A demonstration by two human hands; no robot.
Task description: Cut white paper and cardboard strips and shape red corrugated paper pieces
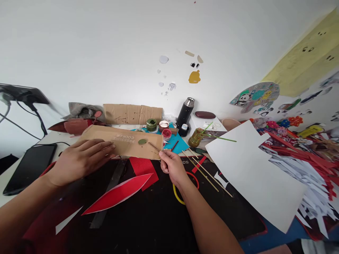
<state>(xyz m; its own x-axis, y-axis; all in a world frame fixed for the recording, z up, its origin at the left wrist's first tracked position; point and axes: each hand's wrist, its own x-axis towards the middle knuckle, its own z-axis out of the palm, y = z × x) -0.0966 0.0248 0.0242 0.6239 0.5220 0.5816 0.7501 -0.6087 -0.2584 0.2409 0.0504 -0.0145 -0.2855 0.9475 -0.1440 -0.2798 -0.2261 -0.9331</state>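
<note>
A brown cardboard sheet [124, 138] printed "PRESSURE COOKER" upside down lies in front of me. My left hand [83, 158] rests flat over its near left part, fingers stretched out and together; the thumb is hidden. A small reddish bit shows by those fingertips. At the sheet's right end, my right hand [171, 165] pinches a thin brown stick [153, 146] between thumb and fingers. Its far end points toward a green oval patch [142, 141] on the cardboard. Nearer me lies a pointed red leaf-shaped piece [116, 194] with a pale edge, beside ridged red card [144, 171].
Behind the sheet stand paint jars [151, 125], a black flask [185, 113] and a jar of murky liquid [195, 138]. Right of my hand are wooden sticks [209, 173], scissors [178, 197] and white paper [254, 173]. A phone [29, 167] lies at left.
</note>
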